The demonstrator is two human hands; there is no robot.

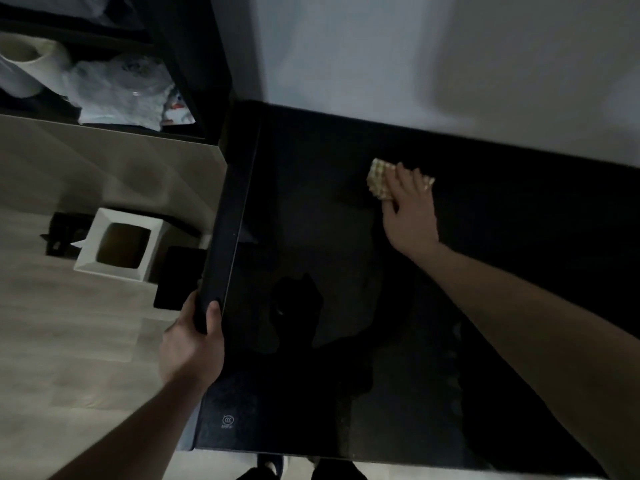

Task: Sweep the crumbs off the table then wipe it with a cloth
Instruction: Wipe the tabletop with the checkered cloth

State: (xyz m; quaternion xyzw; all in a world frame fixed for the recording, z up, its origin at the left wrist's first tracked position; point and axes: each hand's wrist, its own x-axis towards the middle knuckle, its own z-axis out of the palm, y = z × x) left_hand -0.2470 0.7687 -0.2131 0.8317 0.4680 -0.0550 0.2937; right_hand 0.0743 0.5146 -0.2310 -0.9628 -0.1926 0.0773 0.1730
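The table (pixel 346 393) has a glossy black top that fills the middle and right of the view. A yellow waffle-textured cloth (pixel 378 180) lies on its far part, near the white wall. My right hand (pixel 410 211) presses flat on the cloth, fingers spread over it. My left hand (pixel 192 344) grips the table's left edge, thumb on top and fingers under the rim. No crumbs show on the dark surface.
A white square bin (pixel 119 245) with an open top stands on the pale floor left of the table, a black flat object (pixel 178 277) beside it. A dark shelf (pixel 194 64) at the upper left holds a paper roll (pixel 29 64) and plastic bags.
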